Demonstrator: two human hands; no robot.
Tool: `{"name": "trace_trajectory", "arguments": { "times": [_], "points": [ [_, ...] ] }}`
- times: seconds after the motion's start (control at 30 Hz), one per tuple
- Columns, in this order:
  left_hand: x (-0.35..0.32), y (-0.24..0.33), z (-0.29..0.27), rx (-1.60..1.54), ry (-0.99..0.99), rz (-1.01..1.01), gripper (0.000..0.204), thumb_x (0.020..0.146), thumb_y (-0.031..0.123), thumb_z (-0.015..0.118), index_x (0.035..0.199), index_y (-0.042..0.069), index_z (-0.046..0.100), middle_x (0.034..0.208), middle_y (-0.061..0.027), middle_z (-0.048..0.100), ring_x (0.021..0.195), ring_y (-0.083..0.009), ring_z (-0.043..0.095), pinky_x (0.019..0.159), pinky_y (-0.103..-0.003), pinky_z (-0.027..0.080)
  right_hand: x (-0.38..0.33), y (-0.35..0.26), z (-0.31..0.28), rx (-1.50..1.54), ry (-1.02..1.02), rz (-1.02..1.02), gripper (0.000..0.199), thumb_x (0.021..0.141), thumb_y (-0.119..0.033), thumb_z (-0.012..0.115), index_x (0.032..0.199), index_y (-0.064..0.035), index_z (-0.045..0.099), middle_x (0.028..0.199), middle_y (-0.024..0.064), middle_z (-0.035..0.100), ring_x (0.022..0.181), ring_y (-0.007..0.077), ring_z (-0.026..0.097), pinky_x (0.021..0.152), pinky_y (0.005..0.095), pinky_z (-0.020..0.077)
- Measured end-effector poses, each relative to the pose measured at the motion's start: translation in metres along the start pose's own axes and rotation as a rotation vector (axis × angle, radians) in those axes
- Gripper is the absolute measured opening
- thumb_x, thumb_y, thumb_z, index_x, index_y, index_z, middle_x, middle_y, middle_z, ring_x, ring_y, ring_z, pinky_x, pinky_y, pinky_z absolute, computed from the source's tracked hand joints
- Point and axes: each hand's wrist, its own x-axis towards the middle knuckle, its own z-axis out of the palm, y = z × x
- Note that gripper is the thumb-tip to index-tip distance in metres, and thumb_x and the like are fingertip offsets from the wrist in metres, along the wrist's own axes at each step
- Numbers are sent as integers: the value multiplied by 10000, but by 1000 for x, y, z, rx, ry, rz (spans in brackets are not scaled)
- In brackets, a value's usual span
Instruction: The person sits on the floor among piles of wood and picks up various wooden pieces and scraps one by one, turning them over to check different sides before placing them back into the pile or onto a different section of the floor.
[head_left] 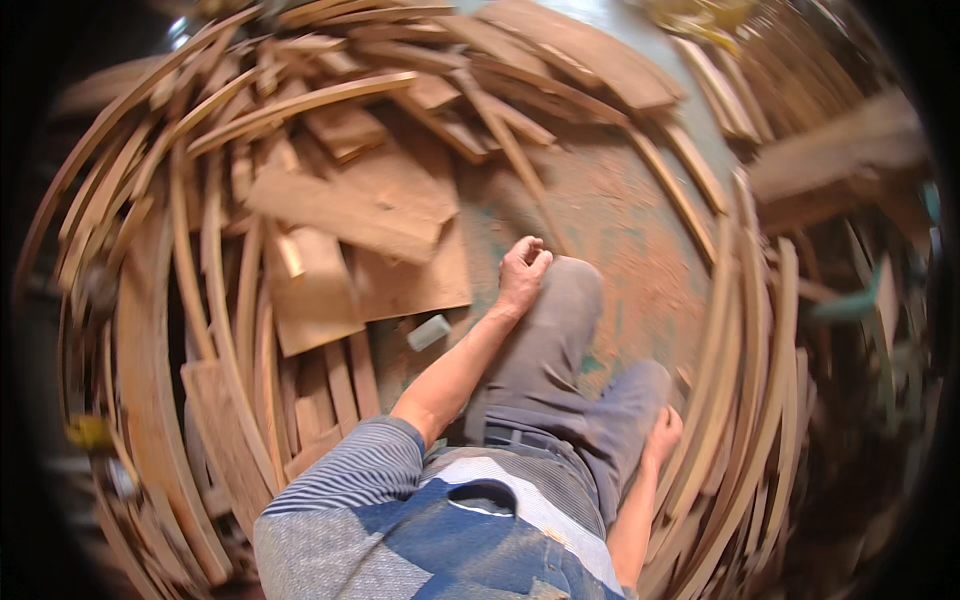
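Note:
My left hand (525,272) rests by my left knee, its fingers curled in toward the thumb, with nothing showing in them. Just past it, the lower end of a thin wooden strip (512,150) passes behind the knee. My right hand (664,436) hangs low beside my right knee, close to long wooden strips (715,400). Its fingers are partly hidden and blurred, so what they do does not show. Left of my left forearm lies a small pale green cylinder (430,332). Beyond it, flat brown boards (350,215) overlap in a pile.
Long strips and planks (150,380) crowd my left side, and more wood (560,50) is heaped ahead. Shavings cover the floor (640,290) before my knees. A thick timber beam (840,160) and a green stand (880,310) are at the right.

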Motion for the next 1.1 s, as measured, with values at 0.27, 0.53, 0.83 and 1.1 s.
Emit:
{"name": "trace_trajectory", "arguments": {
  "times": [0.27, 0.53, 0.83, 1.1],
  "points": [
    [-32, -92, -181, 192, 345, -202, 511, 888, 186, 722, 1291, -89, 571, 1173, -132, 693, 1068, -190, 648, 923, -314, 519, 22, -9, 3, -4, -83, 3, 268, 939, -182, 604, 1076, 18, 718, 1080, 207, 699, 1032, 357, 647, 934, 438, 495],
    [-97, -143, -159, -94, 39, -564, 110, 921, 132, 675, 917, 92, 572, 811, 43, 557, 712, -67, 573, 584, -234, 458, 40, -1, 11, -104, 40, 34, 224, 895, -217, 654, 1030, -68, 754, 1021, 169, 724, 1015, 347, 673, 907, 438, 521],
    [-31, -135, -201, -368, 315, -615, 298, 983, 187, 634, 1227, 33, 558, 1102, -71, 647, 845, -216, 662, 627, -316, 556, 30, 3, 9, 66, 18, 88, 238, 931, -187, 623, 1036, -5, 734, 1030, 215, 715, 1037, 368, 666, 907, 457, 515],
    [51, -119, -282, -361, 736, -619, 1013, 797, 468, 836, 1510, -15, 303, 1481, -205, 403, 1245, -342, 516, 846, -452, 532, 16, -4, -11, 8, -49, 78, 322, 949, -188, 569, 1108, 61, 697, 1087, 199, 719, 1041, 335, 664, 950, 405, 491]
  ]
}}
